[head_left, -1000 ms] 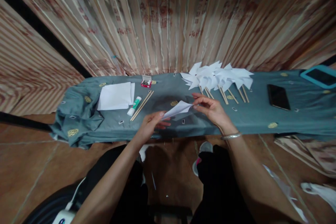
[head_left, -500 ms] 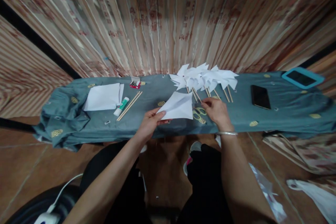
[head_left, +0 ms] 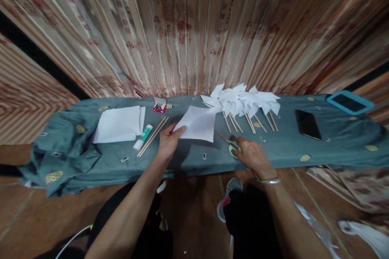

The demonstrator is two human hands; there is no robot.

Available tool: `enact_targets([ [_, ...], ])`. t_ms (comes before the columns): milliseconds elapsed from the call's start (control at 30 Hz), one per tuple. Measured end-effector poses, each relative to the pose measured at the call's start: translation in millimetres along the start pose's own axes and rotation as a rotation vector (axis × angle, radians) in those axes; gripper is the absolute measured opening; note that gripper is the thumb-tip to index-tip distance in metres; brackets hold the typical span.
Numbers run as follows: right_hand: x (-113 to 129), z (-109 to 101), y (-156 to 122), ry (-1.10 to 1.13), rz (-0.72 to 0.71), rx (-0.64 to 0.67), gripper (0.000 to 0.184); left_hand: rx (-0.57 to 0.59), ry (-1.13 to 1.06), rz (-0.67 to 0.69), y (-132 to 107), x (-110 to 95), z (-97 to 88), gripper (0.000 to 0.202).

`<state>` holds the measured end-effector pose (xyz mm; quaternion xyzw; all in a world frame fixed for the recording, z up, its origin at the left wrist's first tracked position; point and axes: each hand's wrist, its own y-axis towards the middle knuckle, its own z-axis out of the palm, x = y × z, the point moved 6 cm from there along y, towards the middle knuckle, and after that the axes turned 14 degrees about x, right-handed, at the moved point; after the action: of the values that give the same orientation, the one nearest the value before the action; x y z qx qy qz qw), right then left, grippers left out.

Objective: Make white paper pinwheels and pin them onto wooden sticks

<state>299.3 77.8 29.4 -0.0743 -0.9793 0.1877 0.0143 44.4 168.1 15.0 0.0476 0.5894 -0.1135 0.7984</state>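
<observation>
My left hand (head_left: 168,141) pinches the corner of a folded white paper sheet (head_left: 198,123) and holds it just above the grey-blue cloth on the table (head_left: 182,158). My right hand (head_left: 251,154) is closed around the green handles of a pair of scissors (head_left: 228,143), whose blades point up and left towards the paper. A silver bangle sits on my right wrist. Behind the paper lies a row of white paper pinwheels (head_left: 243,99) on wooden sticks.
A stack of white paper (head_left: 118,123), a glue stick (head_left: 142,136), wooden sticks (head_left: 153,135) and a small red pin box (head_left: 159,106) lie at left. A black phone (head_left: 307,124) and a blue-cased tablet (head_left: 349,102) lie at right. A striped curtain hangs behind.
My right hand let go of the paper, dropped to the table and took hold of the scissors. My left hand kept the paper and lifted it slightly left and back.
</observation>
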Motion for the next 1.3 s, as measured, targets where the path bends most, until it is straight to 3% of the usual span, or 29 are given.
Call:
enact_targets([
  [133,29,3,-4,0.074,-0.062,0.011,0.042,-0.067,0.051,0.07,0,-16,-30.1,0.037],
  [300,65,7,-8,0.167,-0.179,0.025,0.051,-0.161,0.158,0.096,-4,-34,-55.1,0.035],
  [467,67,10,-3,0.287,-0.185,0.018,0.048,-0.229,0.258,0.133,-11,-47,-73.5,0.035],
  [600,70,14,9,0.791,-0.277,0.046,0.042,-0.264,0.234,0.185,-14,-59,-85.3,0.037],
  [700,87,15,9,1.228,-0.411,0.151,0.058,-0.301,0.182,0.223,-15,-67,-92.7,0.035],
  [767,102,12,3,1.399,-0.494,0.233,0.061,-0.322,0.165,0.235,-16,-71,-96.7,0.035],
  [967,127,14,-14,1.34,-0.623,0.474,0.058,-0.329,0.181,0.217,-16,-69,-102.8,0.036],
  [1300,127,13,-17,1.292,-0.647,0.466,0.061,-0.269,0.242,0.227,-12,-58,-88.2,0.03],
])
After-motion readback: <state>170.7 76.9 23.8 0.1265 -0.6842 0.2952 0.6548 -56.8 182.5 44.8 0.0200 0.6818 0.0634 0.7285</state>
